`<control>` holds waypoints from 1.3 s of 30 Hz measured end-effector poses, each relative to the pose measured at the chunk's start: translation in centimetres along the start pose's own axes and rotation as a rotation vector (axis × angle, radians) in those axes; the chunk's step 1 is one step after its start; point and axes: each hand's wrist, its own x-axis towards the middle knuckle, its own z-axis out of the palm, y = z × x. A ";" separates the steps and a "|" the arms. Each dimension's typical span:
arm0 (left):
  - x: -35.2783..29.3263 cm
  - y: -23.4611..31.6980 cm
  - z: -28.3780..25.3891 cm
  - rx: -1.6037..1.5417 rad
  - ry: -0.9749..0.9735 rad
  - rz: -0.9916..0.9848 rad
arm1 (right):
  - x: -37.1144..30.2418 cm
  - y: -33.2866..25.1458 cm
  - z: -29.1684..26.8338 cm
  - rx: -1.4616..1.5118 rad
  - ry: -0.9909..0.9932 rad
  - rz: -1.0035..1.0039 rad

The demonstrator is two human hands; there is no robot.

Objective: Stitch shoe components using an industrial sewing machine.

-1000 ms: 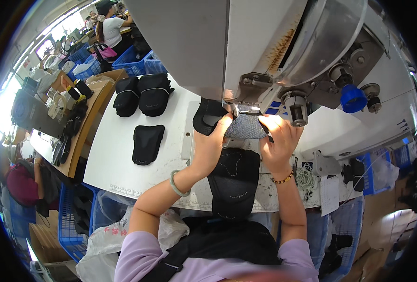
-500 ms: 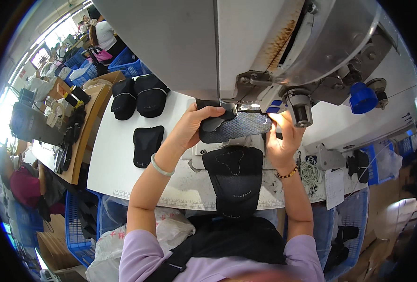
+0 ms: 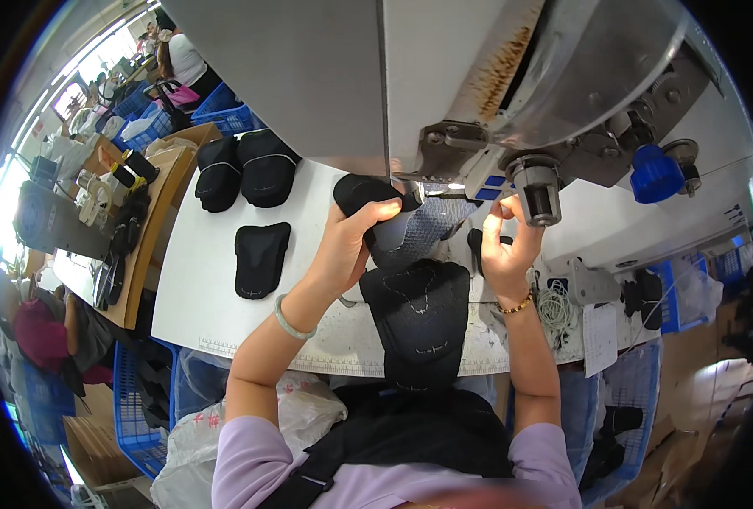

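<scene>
My left hand is closed on a padded tongue-shaped piece, black with a grey textured underside showing. Its thumb lies on top of the piece, close to the sewing machine's needle area. To the right of the presser area, my right hand has curled fingers, with thumb and forefinger brought together; anything between them is too small to make out. A larger black piece with light stitch marks lies in front of me over the table edge. Part of another black item shows beside my right hand.
Two black bundles, one bound with a pale band, and a single black piece lie on the white table at left. Right of my hand are tangled cord and a paper tag. Blue baskets stand below.
The padded piece has tilted and turned in my left hand, its right end swinging up toward the needle area. My right hand has come off its right edge, with the fingers more curled.
</scene>
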 end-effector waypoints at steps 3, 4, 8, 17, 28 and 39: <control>-0.5 -0.2 -0.1 0.020 -0.021 0.018 | 0.0 -0.3 0.2 0.025 -0.005 0.002; -0.6 -0.2 -0.1 0.006 -0.017 0.013 | -0.1 -0.5 0.2 0.026 -0.005 0.000; -1.0 -0.8 0.5 -0.038 0.022 0.022 | -0.4 -0.5 0.1 0.020 -0.031 -0.001; -2.1 -2.6 2.1 0.060 0.103 0.242 | -0.5 -1.7 -0.2 0.127 -0.073 0.062; -3.7 -1.7 0.1 0.796 0.140 0.539 | -0.2 -5.1 -1.4 0.707 -0.491 0.606; -2.1 -0.1 -2.5 1.608 -0.131 1.353 | 0.4 -6.2 -1.9 1.111 -0.605 0.997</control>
